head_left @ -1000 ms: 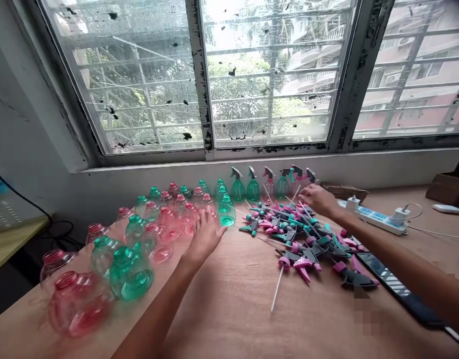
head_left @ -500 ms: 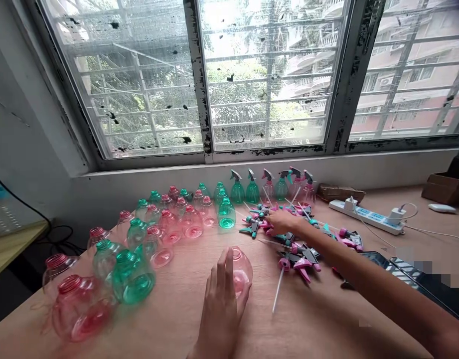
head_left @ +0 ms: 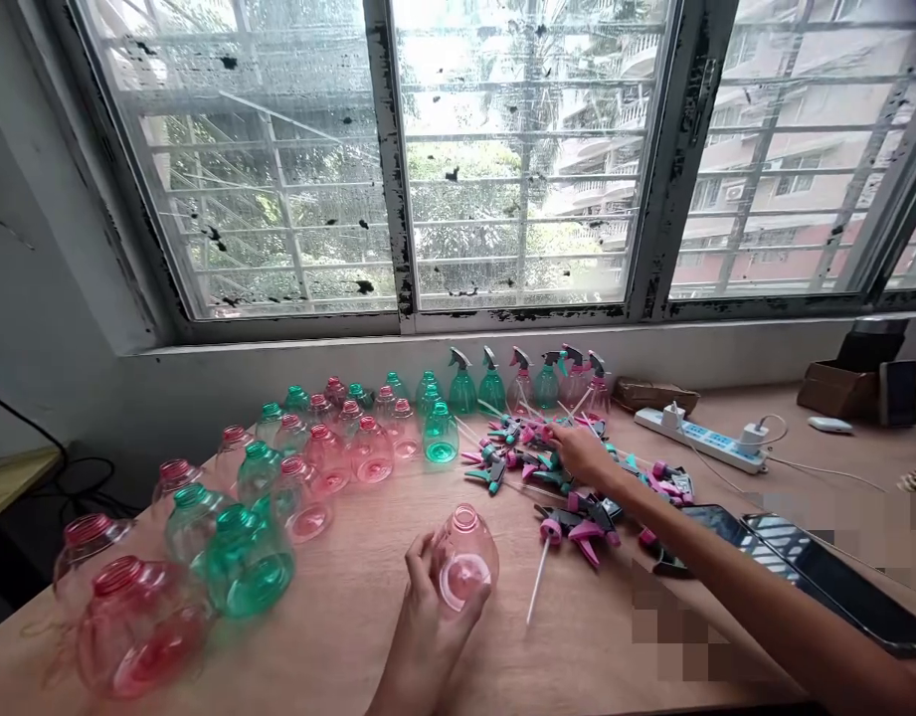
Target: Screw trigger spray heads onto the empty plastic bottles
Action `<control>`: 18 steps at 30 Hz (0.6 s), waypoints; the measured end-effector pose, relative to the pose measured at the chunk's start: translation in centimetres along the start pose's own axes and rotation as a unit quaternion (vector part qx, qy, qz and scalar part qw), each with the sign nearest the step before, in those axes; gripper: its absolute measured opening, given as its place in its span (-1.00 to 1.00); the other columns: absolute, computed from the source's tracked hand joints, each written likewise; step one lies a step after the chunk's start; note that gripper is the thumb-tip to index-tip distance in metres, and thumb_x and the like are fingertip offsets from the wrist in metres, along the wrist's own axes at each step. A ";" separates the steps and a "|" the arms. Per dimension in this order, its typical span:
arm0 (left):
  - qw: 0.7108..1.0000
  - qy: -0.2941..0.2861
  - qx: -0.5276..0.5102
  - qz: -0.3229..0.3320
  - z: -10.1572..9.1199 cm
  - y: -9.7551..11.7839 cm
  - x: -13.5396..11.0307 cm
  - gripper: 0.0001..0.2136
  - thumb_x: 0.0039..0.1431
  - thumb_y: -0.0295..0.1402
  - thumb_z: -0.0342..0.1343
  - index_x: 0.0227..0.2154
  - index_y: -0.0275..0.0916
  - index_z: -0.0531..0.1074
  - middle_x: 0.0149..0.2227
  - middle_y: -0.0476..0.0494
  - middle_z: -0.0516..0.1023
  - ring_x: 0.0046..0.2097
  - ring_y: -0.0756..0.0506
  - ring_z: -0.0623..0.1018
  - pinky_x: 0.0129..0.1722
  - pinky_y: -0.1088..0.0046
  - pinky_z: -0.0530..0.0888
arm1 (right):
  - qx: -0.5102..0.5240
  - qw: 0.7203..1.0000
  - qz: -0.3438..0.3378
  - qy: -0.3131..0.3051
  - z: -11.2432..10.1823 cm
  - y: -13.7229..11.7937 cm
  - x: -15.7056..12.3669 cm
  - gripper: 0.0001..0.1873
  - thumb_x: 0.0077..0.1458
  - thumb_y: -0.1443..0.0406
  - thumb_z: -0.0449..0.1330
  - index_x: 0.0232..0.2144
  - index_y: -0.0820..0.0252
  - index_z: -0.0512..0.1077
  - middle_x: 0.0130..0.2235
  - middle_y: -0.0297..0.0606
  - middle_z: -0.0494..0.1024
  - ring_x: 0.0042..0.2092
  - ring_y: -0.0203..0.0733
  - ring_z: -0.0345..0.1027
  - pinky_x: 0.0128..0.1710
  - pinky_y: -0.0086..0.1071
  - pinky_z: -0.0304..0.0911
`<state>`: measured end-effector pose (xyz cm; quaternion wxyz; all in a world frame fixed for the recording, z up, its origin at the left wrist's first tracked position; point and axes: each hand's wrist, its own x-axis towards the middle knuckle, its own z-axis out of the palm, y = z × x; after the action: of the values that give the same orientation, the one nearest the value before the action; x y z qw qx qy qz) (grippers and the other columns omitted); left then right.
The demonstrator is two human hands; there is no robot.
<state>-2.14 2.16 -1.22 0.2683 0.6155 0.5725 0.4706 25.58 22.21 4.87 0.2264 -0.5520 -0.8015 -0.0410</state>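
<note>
My left hand (head_left: 428, 622) is wrapped round a clear pink plastic bottle (head_left: 464, 557) without a cap, held just above the wooden table (head_left: 353, 636) near its front edge. My right hand (head_left: 581, 452) reaches into a pile of pink, teal and grey trigger spray heads (head_left: 569, 477) in the middle of the table; its fingers are curled down among them and I cannot see whether they grip one. A pink spray head with a long white tube (head_left: 551, 542) lies at the pile's near edge.
Many open pink and green bottles (head_left: 308, 457) crowd the table's left half. Several bottles with spray heads fitted (head_left: 524, 383) stand in a row under the window. A white power strip (head_left: 700, 438), two phones (head_left: 837, 587) and a cardboard box (head_left: 837, 383) lie to the right.
My left hand took a pink bottle from the group and pulled it toward me, then lifted and tilted it. My right hand came back from the far row into the spray head pile.
</note>
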 end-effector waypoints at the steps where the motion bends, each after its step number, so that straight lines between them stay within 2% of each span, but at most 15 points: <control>1: 1.000 0.007 0.000 0.000 0.0 0.1 -0.1 -0.40 0.21 -0.15 0.16 0.16 -0.21 -0.01 0.28 -0.55 0.32 0.30 -0.39 0.40 0.29 -0.16 0.29 | 0.014 0.999 0.007 0.036 -0.3 0.1 -0.4 -0.71 0.32 0.22 0.24 0.04 0.19 0.45 0.04 -0.17 0.57 -0.07 -0.05 0.54 -0.08 -0.07 0.50; 4: 1.000 0.026 0.008 0.016 -0.3 0.3 -0.2 -0.45 0.22 -0.17 0.19 0.16 -0.16 0.09 0.24 -0.40 0.34 0.28 -0.36 0.40 0.29 -0.14 0.28 | 0.070 0.987 0.010 0.147 -2.1 0.1 -2.1 -0.73 0.39 0.21 0.10 0.03 0.21 0.45 -0.09 -0.12 0.64 -0.13 -0.03 0.56 -0.10 -0.09 0.49; 6: 0.998 0.041 0.025 0.044 -0.6 0.5 -0.4 -0.46 0.24 -0.21 0.19 0.21 -0.09 0.12 0.26 -0.30 0.31 0.31 -0.33 0.34 0.32 -0.12 0.24 | 0.107 0.972 0.002 0.208 -3.9 0.1 -4.0 -0.64 0.40 0.14 0.02 0.06 0.20 0.43 -0.12 -0.05 0.66 -0.13 0.04 0.57 -0.11 -0.10 0.48; 10: 0.987 0.072 0.075 0.122 -1.0 0.8 -0.5 -0.44 0.31 -0.29 0.16 0.30 0.04 0.11 0.29 -0.20 0.28 0.32 -0.30 0.30 0.31 -0.12 0.27 | 0.148 0.942 0.009 0.301 -8.6 0.4 -10.1 -0.55 0.29 0.01 0.10 0.06 0.14 0.45 -0.16 -0.09 0.67 -0.18 0.05 0.58 -0.14 -0.08 0.48; 13: 0.973 0.091 0.127 0.172 -1.1 1.0 -0.7 -0.42 0.33 -0.34 0.15 0.33 0.07 0.09 0.30 -0.19 0.27 0.32 -0.31 0.28 0.31 -0.12 0.29 | 0.227 0.893 0.125 0.367 -11.6 0.5 -15.7 -0.55 0.16 -0.02 0.22 0.02 0.01 0.51 -0.24 -0.20 0.67 -0.30 0.03 0.56 -0.37 -0.18 0.47; 15: 0.963 0.088 0.162 0.197 -1.1 1.1 -0.9 -0.40 0.33 -0.37 0.14 0.35 0.07 0.06 0.31 -0.21 0.25 0.33 -0.32 0.25 0.30 -0.14 0.29 | 0.234 0.880 0.194 0.365 -12.6 0.5 -19.2 -0.66 0.16 -0.04 0.21 -0.12 -0.07 0.57 -0.26 -0.19 0.65 -0.23 0.10 0.55 -0.38 -0.17 0.47; 18: 0.955 0.074 0.192 0.216 -1.2 1.1 -1.1 -0.38 0.34 -0.40 0.13 0.36 0.06 0.03 0.32 -0.24 0.24 0.33 -0.33 0.25 0.28 -0.15 0.32 | 0.251 0.896 0.225 0.288 -12.2 0.4 -22.4 -0.66 0.15 -0.06 0.20 -0.15 -0.08 0.57 -0.25 -0.23 0.67 -0.25 0.09 0.56 -0.34 -0.17 0.53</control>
<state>-2.59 0.67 -0.01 -0.0056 0.7277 0.5237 0.4430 36.25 -0.90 6.52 0.5817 -0.6065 -0.5390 0.0563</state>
